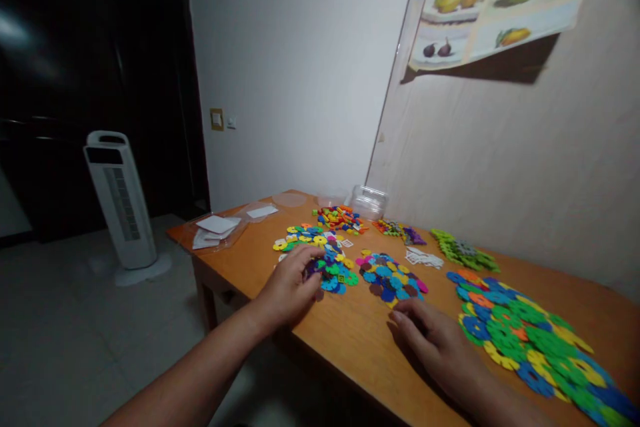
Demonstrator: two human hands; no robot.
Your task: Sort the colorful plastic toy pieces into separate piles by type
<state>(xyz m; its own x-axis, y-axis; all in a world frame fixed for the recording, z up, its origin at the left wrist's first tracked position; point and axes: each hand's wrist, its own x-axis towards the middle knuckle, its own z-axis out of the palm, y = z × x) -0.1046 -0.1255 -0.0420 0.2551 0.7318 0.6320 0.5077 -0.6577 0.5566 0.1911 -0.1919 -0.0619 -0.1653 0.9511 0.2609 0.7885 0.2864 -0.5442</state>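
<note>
The right hand (435, 340), half open and apparently empty, is beside the middle disc heap (393, 277) on the bench (350, 340). The left hand (293, 280) curls over the left disc heap (333, 267); its grip is unclear. Pieces lie in separate heaps. No writing is legible.

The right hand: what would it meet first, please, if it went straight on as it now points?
Most likely, the right hand would meet the near edge of the middle disc pile, just beyond its fingertips; depth is unclear.
</note>
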